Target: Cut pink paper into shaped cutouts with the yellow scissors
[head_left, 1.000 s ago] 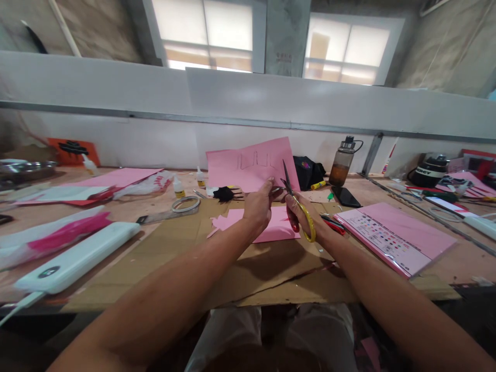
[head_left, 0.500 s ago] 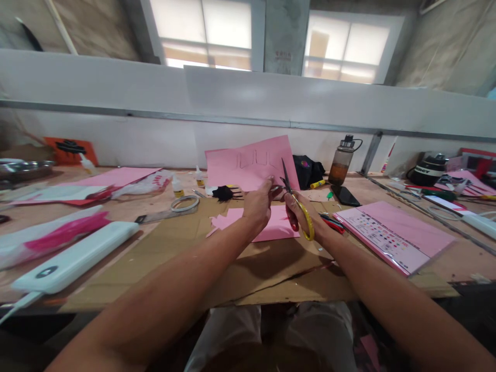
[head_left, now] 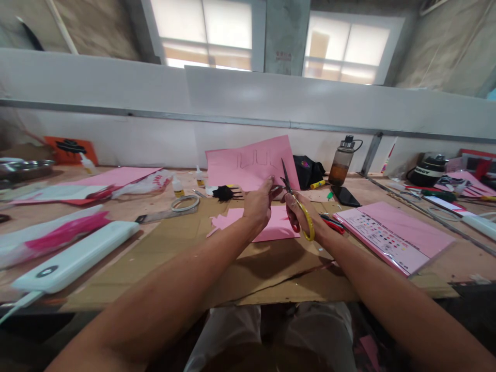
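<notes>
Right hand grips yellow-handled scissors; black container reads "ERCY".

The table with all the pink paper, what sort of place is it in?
Probably a craft workshop, though I can't be sure: I see scissors at a pink sheet with lines on it, and cardboard laid on the table.

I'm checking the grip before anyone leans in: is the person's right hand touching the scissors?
Touching. The head view shows the right hand closed around the handles of the scissors.
</notes>
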Demonstrator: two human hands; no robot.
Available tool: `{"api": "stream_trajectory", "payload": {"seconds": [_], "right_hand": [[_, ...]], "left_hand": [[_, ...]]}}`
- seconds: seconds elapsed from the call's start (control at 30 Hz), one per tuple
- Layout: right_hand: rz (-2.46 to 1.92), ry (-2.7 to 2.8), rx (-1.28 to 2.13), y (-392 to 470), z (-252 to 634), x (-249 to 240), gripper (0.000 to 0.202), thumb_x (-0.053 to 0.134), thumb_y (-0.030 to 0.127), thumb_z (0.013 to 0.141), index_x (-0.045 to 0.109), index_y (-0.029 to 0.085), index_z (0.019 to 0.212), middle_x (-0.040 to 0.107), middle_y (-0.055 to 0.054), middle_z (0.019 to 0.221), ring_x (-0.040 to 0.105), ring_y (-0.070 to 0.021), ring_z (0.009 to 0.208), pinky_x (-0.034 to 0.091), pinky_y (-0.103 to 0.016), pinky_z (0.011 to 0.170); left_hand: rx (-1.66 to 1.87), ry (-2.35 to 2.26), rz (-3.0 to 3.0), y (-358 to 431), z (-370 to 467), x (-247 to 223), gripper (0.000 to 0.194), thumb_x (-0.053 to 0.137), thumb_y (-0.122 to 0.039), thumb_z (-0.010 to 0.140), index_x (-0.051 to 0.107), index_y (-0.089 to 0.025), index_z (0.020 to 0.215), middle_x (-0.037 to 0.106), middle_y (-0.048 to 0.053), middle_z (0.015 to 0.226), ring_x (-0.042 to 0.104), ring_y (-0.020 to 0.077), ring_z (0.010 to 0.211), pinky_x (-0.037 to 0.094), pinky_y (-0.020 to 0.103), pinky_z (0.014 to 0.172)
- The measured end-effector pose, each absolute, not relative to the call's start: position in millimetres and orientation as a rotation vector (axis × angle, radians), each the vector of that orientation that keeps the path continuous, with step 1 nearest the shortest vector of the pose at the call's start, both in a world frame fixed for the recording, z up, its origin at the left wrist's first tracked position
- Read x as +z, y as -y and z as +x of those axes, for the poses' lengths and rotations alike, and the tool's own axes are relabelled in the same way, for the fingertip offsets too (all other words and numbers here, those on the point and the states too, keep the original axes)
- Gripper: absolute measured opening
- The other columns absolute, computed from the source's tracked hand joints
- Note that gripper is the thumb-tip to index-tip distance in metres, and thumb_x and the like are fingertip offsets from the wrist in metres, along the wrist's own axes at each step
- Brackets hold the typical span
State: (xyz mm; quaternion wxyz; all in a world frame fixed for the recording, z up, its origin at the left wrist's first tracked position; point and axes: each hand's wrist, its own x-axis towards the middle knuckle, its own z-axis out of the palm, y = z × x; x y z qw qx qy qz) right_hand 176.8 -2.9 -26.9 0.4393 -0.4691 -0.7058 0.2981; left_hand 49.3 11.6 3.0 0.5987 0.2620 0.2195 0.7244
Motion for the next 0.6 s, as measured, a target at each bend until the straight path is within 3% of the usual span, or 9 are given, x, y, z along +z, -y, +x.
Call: {"api": "stream_trajectory", "payload": {"seconds": [0.6], "right_hand": [[-1.149,1.746,0.718,8.1,179.8,-23.2,0.049,0.046,0.066,0.091,0.056,0.019,0.084,0.056,-0.001,0.06,0.05,-0.0131,0.054,0.042,-0.023,0.048]], "left_hand": [[1.682,-0.492,0.618,-9.7,49.6,4.5,0.016,0.076,-0.012,0.074,0.064,-0.013,0.065,0.065,0.001,0.063,0.062,0.0111,0.06,0.051,0.027,0.07]]}}
